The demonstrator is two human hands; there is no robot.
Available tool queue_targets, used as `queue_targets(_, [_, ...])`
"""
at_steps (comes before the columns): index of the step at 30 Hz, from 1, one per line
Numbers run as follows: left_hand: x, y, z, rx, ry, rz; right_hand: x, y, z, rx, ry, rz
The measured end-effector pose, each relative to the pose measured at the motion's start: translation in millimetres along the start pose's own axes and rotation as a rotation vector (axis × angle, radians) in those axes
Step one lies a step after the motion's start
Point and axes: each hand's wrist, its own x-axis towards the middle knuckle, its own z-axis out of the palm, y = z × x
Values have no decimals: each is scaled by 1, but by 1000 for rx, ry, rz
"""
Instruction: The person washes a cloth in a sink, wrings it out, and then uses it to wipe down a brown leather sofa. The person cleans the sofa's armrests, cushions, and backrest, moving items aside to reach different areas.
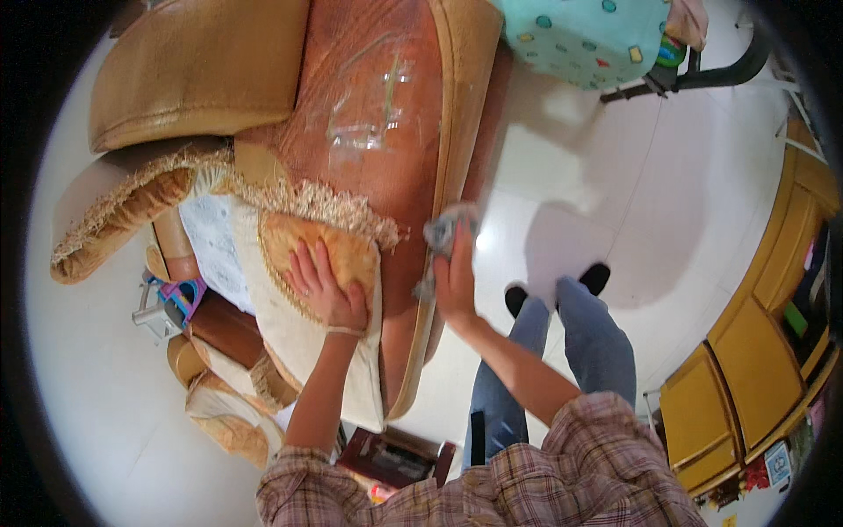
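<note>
My left hand [326,290] rests flat, fingers spread, on a fringed cream-and-orange seat cover [283,336] lying over a brown leather sofa [369,72]. A band of shaggy tan fringe [329,204] runs just beyond its fingertips. My right hand [456,286] holds a crumpled grey cloth [444,234] against the sofa's tan front edge [454,125]. Part of the cloth hangs out below the fingers, and the hand hides some of it. Clear tape [362,135] shines on the seat's worn leather farther along.
A teal patterned cloth [586,39] hangs at the top beside a black curved frame [718,79]. Yellow wooden cabinets [751,369] line the right side. Below the sofa's near end sits a dark red object [388,458]. Another covered seat [230,395] stands at lower left.
</note>
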Motion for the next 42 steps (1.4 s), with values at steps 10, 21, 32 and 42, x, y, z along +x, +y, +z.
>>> queue_targets(10, [-1, 4, 6, -27, 70, -21, 237, 33, -31, 141, 135, -512])
queue_targets(21, [-9, 19, 17, -88, 236, -32, 238, 62, -26, 413, 129, -673])
queue_targets(32, [-12, 17, 19, -154, 224, -56, 147, 173, -19, -206, 1, -669])
queue_targets(42, [-14, 13, 21, -248, 224, -79, 112, 190, -50, -204, -127, -694])
